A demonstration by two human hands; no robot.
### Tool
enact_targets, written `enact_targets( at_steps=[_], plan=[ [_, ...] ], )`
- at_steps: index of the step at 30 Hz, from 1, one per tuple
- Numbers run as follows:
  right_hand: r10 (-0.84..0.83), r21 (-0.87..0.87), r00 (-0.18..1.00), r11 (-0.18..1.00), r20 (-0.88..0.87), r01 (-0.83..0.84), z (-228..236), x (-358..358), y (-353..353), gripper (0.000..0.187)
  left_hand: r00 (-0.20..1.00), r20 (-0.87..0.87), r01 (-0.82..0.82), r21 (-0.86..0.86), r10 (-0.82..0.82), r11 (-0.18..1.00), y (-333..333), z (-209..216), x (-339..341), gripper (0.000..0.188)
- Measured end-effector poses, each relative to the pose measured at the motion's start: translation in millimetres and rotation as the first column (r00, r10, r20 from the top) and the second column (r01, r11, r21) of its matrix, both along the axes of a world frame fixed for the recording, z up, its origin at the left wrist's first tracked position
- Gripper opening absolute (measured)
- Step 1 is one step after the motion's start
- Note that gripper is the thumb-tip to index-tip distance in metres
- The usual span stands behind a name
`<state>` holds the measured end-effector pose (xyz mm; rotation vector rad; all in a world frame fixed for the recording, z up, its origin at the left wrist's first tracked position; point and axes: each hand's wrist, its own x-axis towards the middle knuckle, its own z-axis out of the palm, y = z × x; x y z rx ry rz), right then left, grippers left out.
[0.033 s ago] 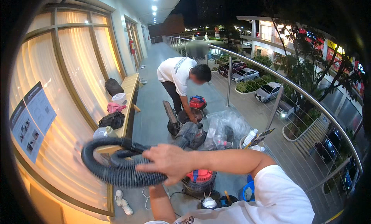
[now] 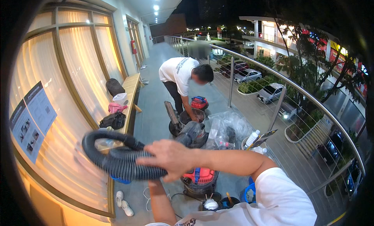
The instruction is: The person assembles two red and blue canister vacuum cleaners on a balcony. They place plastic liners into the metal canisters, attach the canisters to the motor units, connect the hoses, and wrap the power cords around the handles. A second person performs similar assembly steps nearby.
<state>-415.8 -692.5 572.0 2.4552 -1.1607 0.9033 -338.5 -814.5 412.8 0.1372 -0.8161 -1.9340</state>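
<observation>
A black corrugated vacuum hose (image 2: 128,167) is looped in coils in front of me, somewhat blurred by motion. My right hand (image 2: 167,158) is closed over the coils from above, its fingers across the ridges. From below rises my left forearm (image 2: 161,204); the left hand (image 2: 156,183) is mostly behind the hose and right hand, so its fingers do not show. A thick dark hose end (image 2: 189,134) lies just beyond my right hand. Beneath my right arm stands a vacuum cleaner with a red and blue top (image 2: 200,177).
A bent-over co-worker (image 2: 179,74) reaches into an open vacuum drum (image 2: 193,115). Clear plastic sheeting (image 2: 230,126) lies by the railing (image 2: 280,97). Bags sit on a wooden bench (image 2: 131,87) at left. White shoes (image 2: 124,204) and small buckets (image 2: 230,202) are on the floor.
The hose coils have shifted slightly, their upper loop rising, with my right hand still on them. A blue thing now shows below the coils. The co-worker has hardly moved.
</observation>
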Motion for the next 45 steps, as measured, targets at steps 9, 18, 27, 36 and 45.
enact_targets(
  at_steps=[9, 18, 27, 36, 45],
  plan=[
    [-0.229, -0.033, 0.811, 0.956, 0.538, 0.292, 61.6, -109.4, 18.5, 0.074, 0.267, 0.641, -0.267, -0.668, 0.719, 0.694, -88.2, -72.1, 87.4, 0.046],
    [-0.054, 0.216, 0.459, 0.926, 0.887, -0.309, 37.9, -99.1, 25.5, 0.089, 0.008, 0.182, -0.322, -0.930, 0.983, 0.175, -121.0, -52.9, 72.7, 0.086],
    [0.001, 0.270, 0.758, 0.934, 0.653, -0.234, 31.5, -75.8, 26.2, 0.090, 0.181, -0.053, -0.425, -0.904, 0.982, 0.029, -95.4, 53.9, 23.2, 0.086],
    [-0.186, 0.338, 0.841, 0.941, 0.507, 0.005, 18.7, -80.9, 25.5, 0.088, 0.252, 0.240, -0.251, -0.919, 0.937, 0.303, -119.1, 84.0, 26.5, 0.088],
    [-0.453, 0.540, 0.796, 0.819, 0.402, 0.194, 6.8, -107.5, 59.7, 0.077, 0.120, 0.306, 0.000, -0.951, 0.944, 0.309, -142.1, 68.5, 52.7, 0.075]
  ],
)
